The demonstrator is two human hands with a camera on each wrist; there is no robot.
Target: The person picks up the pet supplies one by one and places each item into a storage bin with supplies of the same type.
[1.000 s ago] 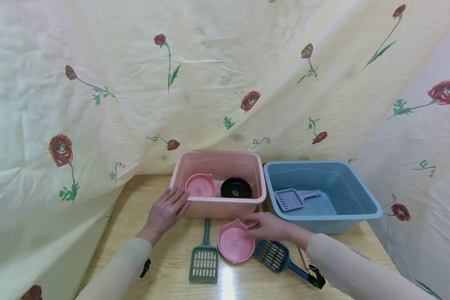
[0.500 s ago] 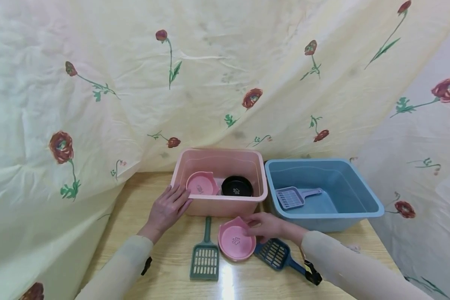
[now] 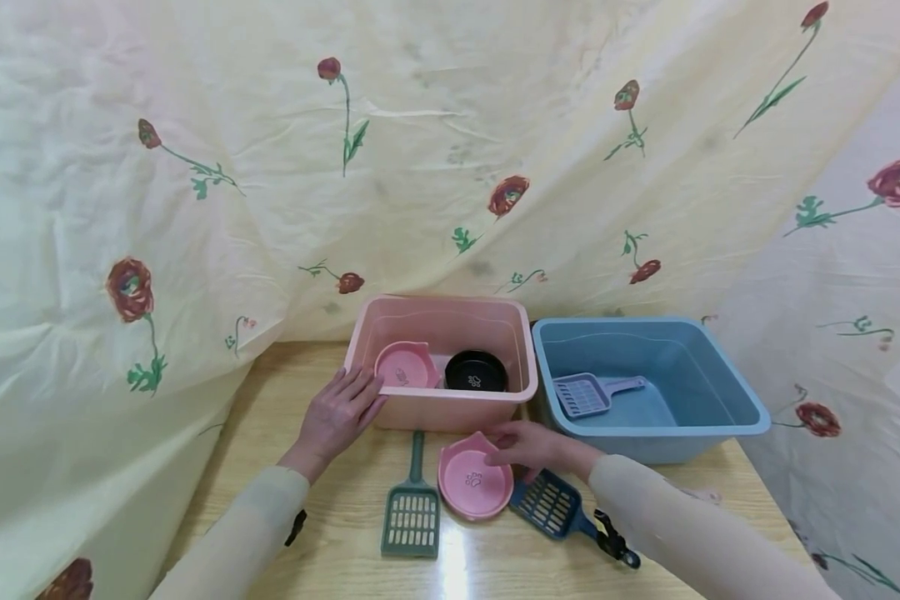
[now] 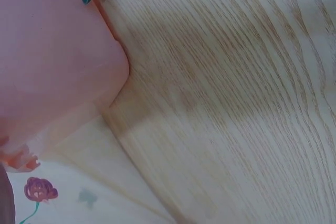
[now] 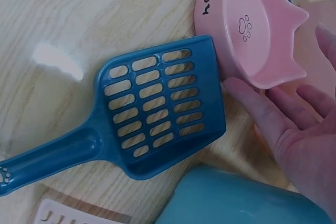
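Note:
My left hand (image 3: 340, 412) rests with extended fingers on the front left corner of the pink bin (image 3: 450, 412). Inside that bin lie a pink bowl (image 3: 407, 367) and a black bowl (image 3: 476, 360) with a paw print. On the table in front, another pink bowl (image 3: 474, 479) with cat ears stands against the slotted head of a blue litter scoop (image 5: 157, 103). My right hand (image 5: 310, 129) is at this bowl's eared side, its fingers fairly straight and one fingertip by the bowl wall. A dark green litter scoop (image 3: 411, 517) lies left of the bowl.
A blue bin (image 3: 648, 433) stands right of the pink one, holding a lilac litter scoop (image 3: 585, 394). A pale pink slotted piece (image 5: 68, 214) shows partly on the table beside the blue scoop. Floral cloth (image 3: 420, 208) hangs behind the wooden table (image 3: 330, 542).
The view has shifted slightly. My right hand's fingers have moved a little at the bowl, and its wrist strap hangs differently. The left hand stays on the pink bin's corner.

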